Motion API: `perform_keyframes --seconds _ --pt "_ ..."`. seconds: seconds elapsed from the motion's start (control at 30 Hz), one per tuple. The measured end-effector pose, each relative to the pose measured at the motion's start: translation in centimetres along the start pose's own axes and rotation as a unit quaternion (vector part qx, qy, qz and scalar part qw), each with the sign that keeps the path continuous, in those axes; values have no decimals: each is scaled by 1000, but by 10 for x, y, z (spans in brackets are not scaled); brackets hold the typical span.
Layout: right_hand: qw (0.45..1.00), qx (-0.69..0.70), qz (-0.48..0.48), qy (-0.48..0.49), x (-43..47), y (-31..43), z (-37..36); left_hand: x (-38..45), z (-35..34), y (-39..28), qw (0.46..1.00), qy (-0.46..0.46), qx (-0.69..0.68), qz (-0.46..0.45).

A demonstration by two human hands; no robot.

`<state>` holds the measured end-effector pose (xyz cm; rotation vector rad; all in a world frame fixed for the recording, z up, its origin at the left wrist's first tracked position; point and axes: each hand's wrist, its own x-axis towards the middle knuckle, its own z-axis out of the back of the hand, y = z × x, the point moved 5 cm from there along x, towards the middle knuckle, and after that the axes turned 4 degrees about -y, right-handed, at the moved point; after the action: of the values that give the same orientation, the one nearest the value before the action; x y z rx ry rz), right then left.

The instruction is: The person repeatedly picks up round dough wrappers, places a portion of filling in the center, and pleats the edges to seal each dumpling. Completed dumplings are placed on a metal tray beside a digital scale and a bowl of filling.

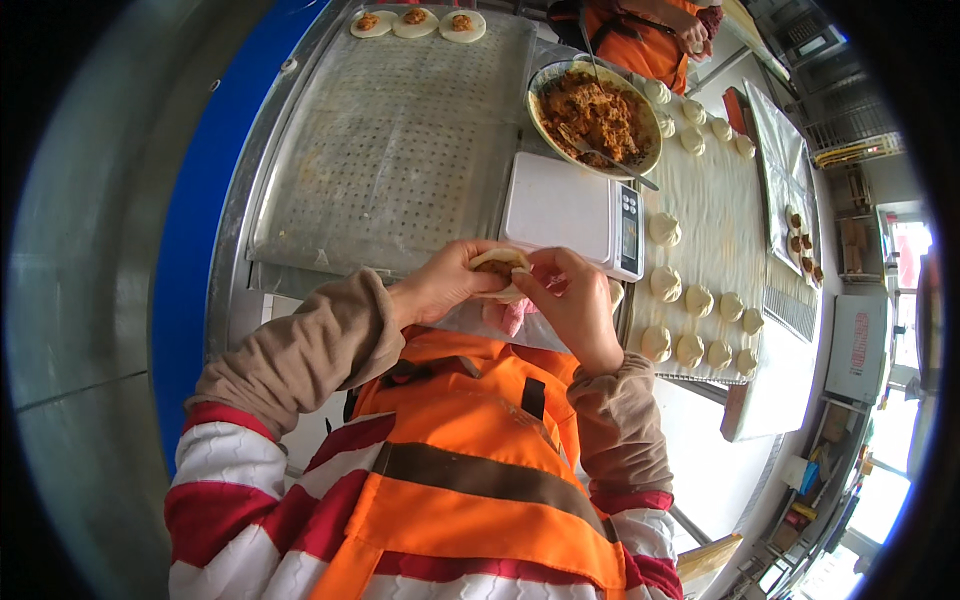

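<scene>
Between both hands, in front of my orange apron, I hold a partly gathered dough wrapper point(498, 264) with brown filling showing inside. My left hand point(453, 277) cups it from the left, thumb along the near side. My right hand point(571, 296) pinches the wrapper's right edge between thumb and fingers. Just below the wrapper lies a pink cloth point(507, 315), partly hidden by my hands. A white digital scale point(559, 208) sits right beyond my hands. Behind it stands a bowl point(535, 112) of reddish-brown filling point(596, 112) with a metal utensil point(626, 171) across its near rim.
At left is a perforated metal tray point(390, 142) with several filled dough rounds point(414, 22) at its far end. Pleated buns point(666, 283) stand in rows on a lined tray point(709, 202) at right. Another person point(645, 37) in an orange apron works at the far side.
</scene>
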<state>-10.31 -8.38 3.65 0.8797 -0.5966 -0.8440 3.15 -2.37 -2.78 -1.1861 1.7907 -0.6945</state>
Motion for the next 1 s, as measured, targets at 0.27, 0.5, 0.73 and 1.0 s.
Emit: perform_keyframes --seconds 0.27,0.5,0.73,1.0 --pt "995 -20 68 71 5 1 0 0 -3 -2 995 51 66 57" --pt "1000 23 -1 19 7 0 3 1 -1 -13 990 2 -115 84" --pt "997 -35 74 -9 7 12 4 8 1 -8 995 64 -12 74" --pt "985 -60 154 49 3 10 -3 9 3 2 991 46 68 102"
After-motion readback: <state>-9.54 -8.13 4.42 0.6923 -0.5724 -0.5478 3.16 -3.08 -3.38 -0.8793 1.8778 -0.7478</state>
